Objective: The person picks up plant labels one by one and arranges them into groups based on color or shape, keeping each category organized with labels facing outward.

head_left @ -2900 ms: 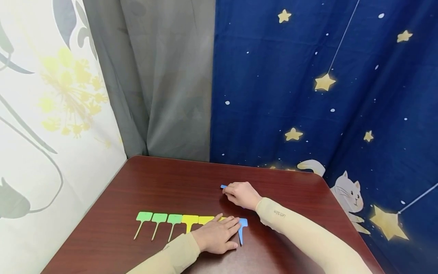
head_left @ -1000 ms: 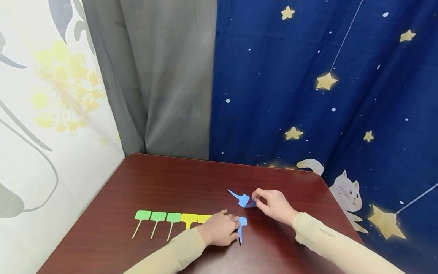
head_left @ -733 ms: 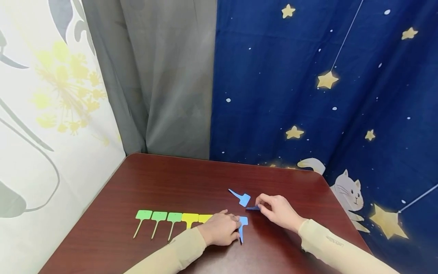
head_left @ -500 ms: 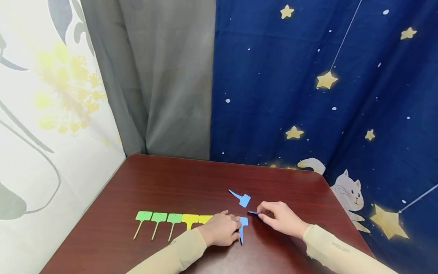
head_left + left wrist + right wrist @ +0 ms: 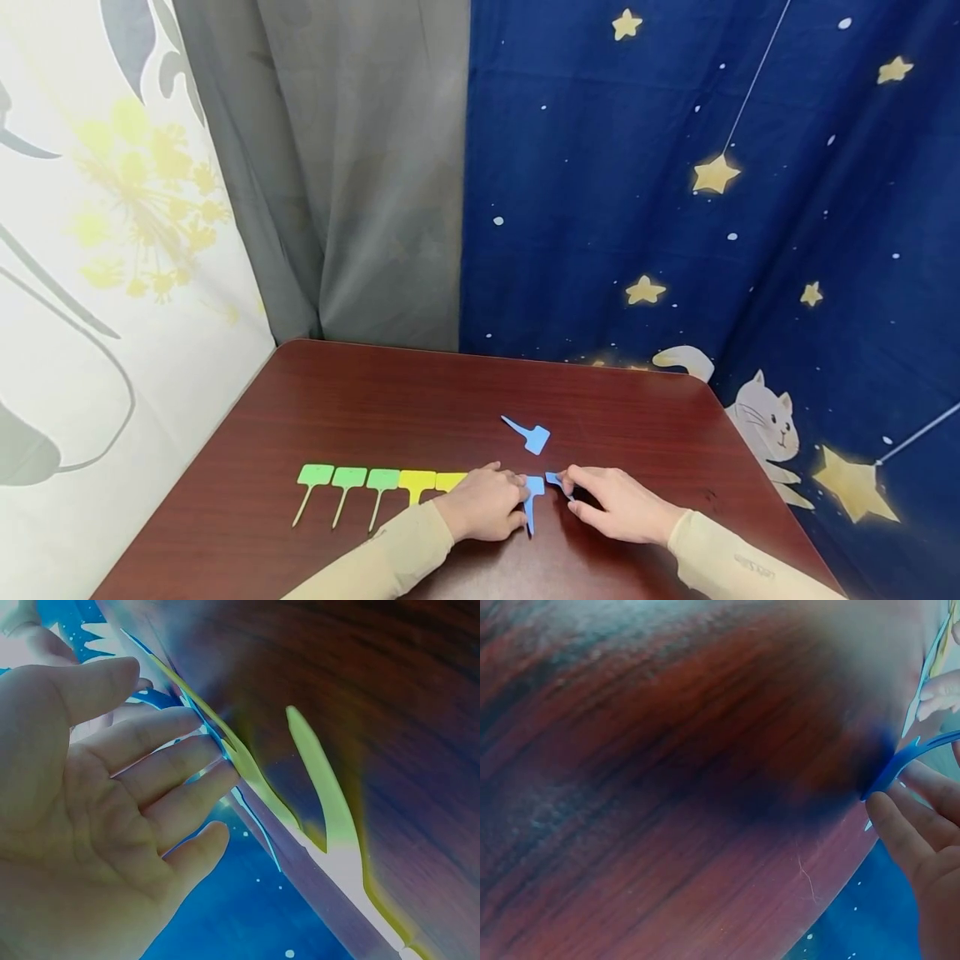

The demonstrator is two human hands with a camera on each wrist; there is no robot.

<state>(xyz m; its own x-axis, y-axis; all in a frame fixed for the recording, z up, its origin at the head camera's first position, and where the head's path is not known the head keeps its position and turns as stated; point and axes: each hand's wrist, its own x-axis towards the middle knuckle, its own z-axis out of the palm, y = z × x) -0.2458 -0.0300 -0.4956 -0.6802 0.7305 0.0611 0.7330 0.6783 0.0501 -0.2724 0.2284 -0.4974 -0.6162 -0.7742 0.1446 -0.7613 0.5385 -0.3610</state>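
My right hand [image 5: 622,504] pinches a blue T-shaped plant label [image 5: 553,478] between thumb and fingers, just right of the row. In the right wrist view that label [image 5: 889,776] slants close over the tabletop. My left hand [image 5: 483,504] rests, fingers extended, on the row's right part, its fingertips at the edge of another blue label [image 5: 534,485]. Left of it lie yellow labels [image 5: 417,480], partly covered by the hand, and three green labels [image 5: 315,474]. The left wrist view shows a yellow label [image 5: 330,832] beside the fingers.
A loose blue label [image 5: 537,439] lies farther back, its stem pointing to the back left. The dark red wooden table [image 5: 390,392] ends at a grey curtain [image 5: 390,208] and a blue star-patterned curtain [image 5: 570,208].
My right hand has drawn one blue label back toward me, to the row's right end, turning it stem-down. The other blue label stays behind. My left hand has barely shifted.
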